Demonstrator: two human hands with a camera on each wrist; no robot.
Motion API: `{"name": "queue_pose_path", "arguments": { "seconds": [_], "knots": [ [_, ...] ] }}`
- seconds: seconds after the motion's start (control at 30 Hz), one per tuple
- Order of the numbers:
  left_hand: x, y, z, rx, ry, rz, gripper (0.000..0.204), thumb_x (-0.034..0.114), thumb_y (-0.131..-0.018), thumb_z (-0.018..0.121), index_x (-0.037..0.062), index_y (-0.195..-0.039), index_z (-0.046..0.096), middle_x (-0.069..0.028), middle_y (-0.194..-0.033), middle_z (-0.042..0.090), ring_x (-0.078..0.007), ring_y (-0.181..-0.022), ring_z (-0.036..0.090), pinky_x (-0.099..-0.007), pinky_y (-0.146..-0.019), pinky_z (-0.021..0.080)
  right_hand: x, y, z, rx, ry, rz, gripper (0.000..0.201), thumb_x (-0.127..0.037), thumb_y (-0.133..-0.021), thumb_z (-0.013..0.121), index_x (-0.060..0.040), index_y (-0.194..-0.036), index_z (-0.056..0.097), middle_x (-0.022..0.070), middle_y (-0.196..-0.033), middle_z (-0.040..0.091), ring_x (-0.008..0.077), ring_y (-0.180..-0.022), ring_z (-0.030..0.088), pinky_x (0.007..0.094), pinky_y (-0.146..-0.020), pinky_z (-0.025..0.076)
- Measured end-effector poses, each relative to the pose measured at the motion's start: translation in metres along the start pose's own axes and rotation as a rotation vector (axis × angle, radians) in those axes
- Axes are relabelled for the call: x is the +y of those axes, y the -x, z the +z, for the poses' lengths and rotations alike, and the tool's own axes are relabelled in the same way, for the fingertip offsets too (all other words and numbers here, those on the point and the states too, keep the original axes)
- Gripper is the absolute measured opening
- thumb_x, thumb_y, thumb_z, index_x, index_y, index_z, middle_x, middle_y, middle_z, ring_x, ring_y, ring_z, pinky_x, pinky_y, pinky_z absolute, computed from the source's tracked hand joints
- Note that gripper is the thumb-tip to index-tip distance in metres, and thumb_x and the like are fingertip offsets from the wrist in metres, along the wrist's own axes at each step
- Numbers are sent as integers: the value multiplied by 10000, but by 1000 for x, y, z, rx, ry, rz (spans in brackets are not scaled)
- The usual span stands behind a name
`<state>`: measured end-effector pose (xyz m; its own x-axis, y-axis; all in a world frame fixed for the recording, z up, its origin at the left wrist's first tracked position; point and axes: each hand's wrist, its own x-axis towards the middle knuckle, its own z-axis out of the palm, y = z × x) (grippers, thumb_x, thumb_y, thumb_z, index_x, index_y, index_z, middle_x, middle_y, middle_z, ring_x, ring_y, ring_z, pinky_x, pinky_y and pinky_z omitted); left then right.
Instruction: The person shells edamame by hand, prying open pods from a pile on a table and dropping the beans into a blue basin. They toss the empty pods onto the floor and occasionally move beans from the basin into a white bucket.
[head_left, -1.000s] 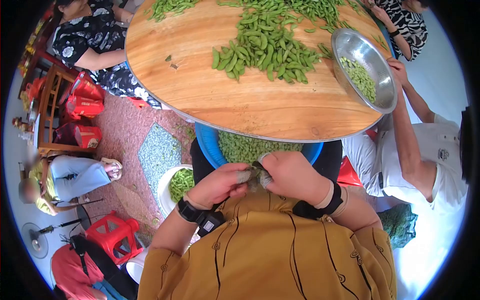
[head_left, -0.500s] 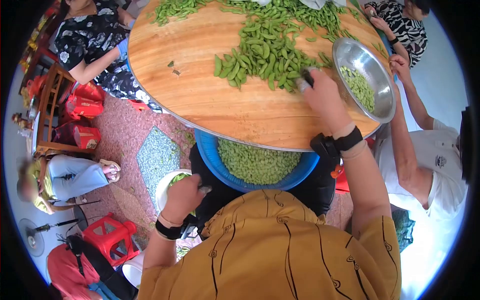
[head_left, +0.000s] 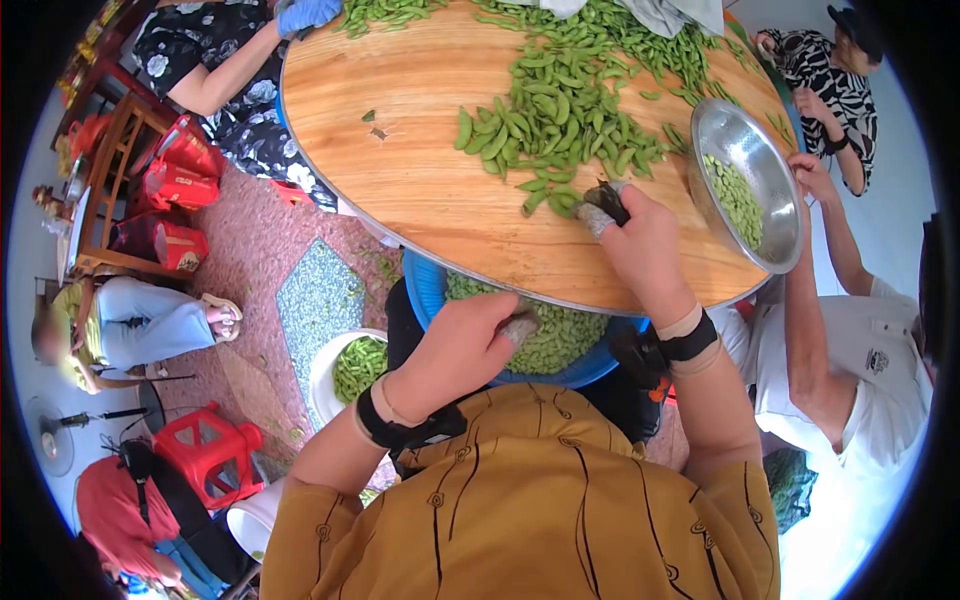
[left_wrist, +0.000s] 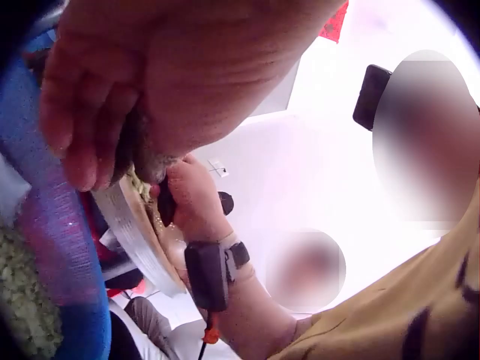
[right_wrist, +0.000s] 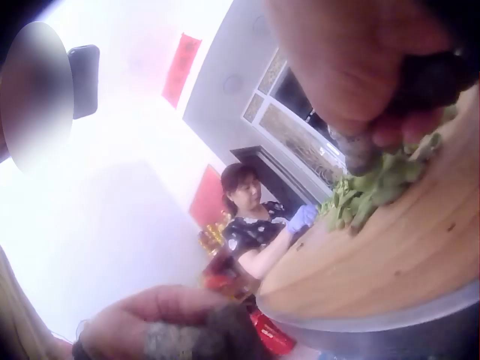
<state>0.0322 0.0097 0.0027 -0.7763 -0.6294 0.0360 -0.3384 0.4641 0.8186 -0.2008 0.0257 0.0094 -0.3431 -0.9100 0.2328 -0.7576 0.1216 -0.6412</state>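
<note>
Green edamame pods (head_left: 560, 110) lie in a heap on the round wooden table (head_left: 420, 180). At the heap's near edge my right hand (head_left: 645, 240) has its curled fingers and grey-wrapped thumb on a few pods (head_left: 562, 200). Dark and grey coverings are on its fingertips. My left hand (head_left: 460, 345) hovers over the blue basin (head_left: 430, 285), between table edge and lap; its fingers are loosely bent and nothing shows in them, and its thumb (head_left: 520, 325) is wrapped in grey. Shelled beans (head_left: 560, 340) fill the basin.
A steel colander (head_left: 775, 190) with some shelled beans stands tilted at the table's right side, beside another person's hands (head_left: 810, 175). On the floor at left are a white bucket (head_left: 322, 375) of green pods and a red stool (head_left: 205, 455). A blue-gloved hand (head_left: 305, 15) is at the far left.
Both hands were together over the basin, then parted. The left went to the white bucket and has come back over the basin; the right reached the heap and some pods have shifted nearer.
</note>
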Motion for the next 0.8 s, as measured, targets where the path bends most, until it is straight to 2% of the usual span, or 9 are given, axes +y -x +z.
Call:
{"name": "queue_pose_path", "arguments": {
  "seconds": [0.07, 0.17, 0.23, 0.27, 0.33, 0.47, 0.6, 0.73, 0.8],
  "knots": [
    [4, -13, 4, 55, 17, 39, 134, 95, -828, 562, -14, -905, 569, -176, -738, 581, -313, -656, 592, -361, -591, 468, -2, 4, -3, -23, -35, 80, 251, -199, -732, 738, -2, -827, 615, 178, -790, 621, 346, -704, 597, 383, -632, 483],
    [8, -30, 12, 39, 216, -81, 195, 125, -900, 517, -18, -1011, 590, -115, -802, 638, -194, -683, 624, -295, -606, 490, -12, 16, -9, 19, -92, 97, 239, -178, -728, 742, -4, -829, 612, 170, -779, 626, 329, -698, 610, 351, -601, 484],
    [14, -37, 15, 52, 720, -284, 256, 154, -951, 454, -9, -1099, 585, -55, -884, 654, -123, -745, 624, -240, -632, 497, -27, 29, -12, 79, -46, -110, 196, -133, -729, 723, -20, -844, 612, 152, -806, 635, 317, -704, 618, 364, -603, 496],
    [15, -41, 16, 55, 719, -285, 256, 154, -951, 454, -9, -1099, 585, -55, -884, 654, -123, -745, 624, -240, -632, 497, -27, 36, -10, 78, -48, -113, 196, -133, -729, 723, -20, -844, 612, 152, -806, 635, 317, -704, 618, 364, -603, 496],
    [13, -44, 16, 20, 1111, -328, 269, 182, -965, 432, 9, -1108, 580, -42, -908, 641, -136, -761, 617, -235, -634, 490, -23, 50, -3, 100, 100, -489, 199, -98, -729, 699, -33, -900, 623, 136, -862, 645, 313, -728, 630, 365, -626, 512],
    [7, -41, 20, 112, 1140, -417, 248, 176, -959, 439, 27, -1091, 586, -32, -872, 622, -117, -747, 592, -242, -630, 476, -19, 66, -2, 20, 22, -546, 274, -76, -721, 684, -28, -983, 615, 139, -909, 648, 327, -762, 636, 375, -652, 522],
    [5, -28, 18, 120, 940, -393, 211, 168, -957, 452, 23, -1032, 585, -4, -793, 558, -89, -671, 510, -232, -601, 428, -27, 70, -17, -346, -573, 288, 333, -33, -859, 538, 27, -1185, 506, 87, -841, 636, 123, -582, 570, 277, -551, 483],
    [11, -17, 9, -30, 855, -353, 182, 98, -931, 435, 28, -1012, 582, 15, -725, 508, -71, -620, 437, -227, -573, 389, -32, 74, -27, -456, -758, 350, 393, -9, -847, 483, 26, -1238, 471, 67, -838, 636, 107, -537, 546, 246, -510, 461],
    [13, -14, 5, -76, 811, -378, 194, 70, -911, 420, 30, -1001, 587, 17, -709, 501, -70, -617, 432, -229, -567, 381, -33, 75, -29, -519, -631, 206, 449, 15, -820, 433, 16, -1269, 452, 68, -846, 640, 101, -547, 548, 230, -509, 457]
  ]
}}
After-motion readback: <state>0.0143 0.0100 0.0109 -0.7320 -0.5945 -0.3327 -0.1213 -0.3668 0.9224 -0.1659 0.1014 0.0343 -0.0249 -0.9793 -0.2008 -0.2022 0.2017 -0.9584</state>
